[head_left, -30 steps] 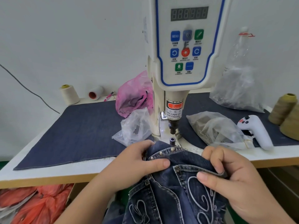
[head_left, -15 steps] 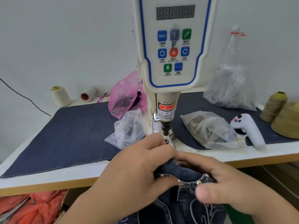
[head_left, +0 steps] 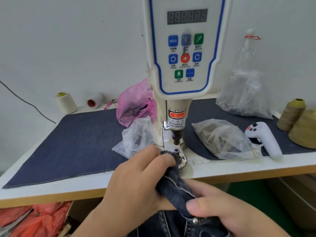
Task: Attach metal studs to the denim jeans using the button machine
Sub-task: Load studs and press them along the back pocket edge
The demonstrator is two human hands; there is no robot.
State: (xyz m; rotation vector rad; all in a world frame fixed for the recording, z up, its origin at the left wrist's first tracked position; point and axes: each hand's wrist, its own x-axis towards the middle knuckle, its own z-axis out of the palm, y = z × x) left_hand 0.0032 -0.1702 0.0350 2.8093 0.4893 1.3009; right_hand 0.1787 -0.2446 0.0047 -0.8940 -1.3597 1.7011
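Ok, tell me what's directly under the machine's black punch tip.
Under the punch tip stands the small purple-topped die post, bare. The left hand holds the jeans edge just beside it; the plate beneath is partly hidden by denim.

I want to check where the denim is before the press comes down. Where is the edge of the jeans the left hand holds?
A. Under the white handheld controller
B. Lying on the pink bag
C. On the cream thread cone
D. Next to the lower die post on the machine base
D: the left hand grips the jeans, their bunched edge beside the lower die post, the punch raised above.

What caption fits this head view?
Both hands, left and right, feed denim jeans toward the button machine.
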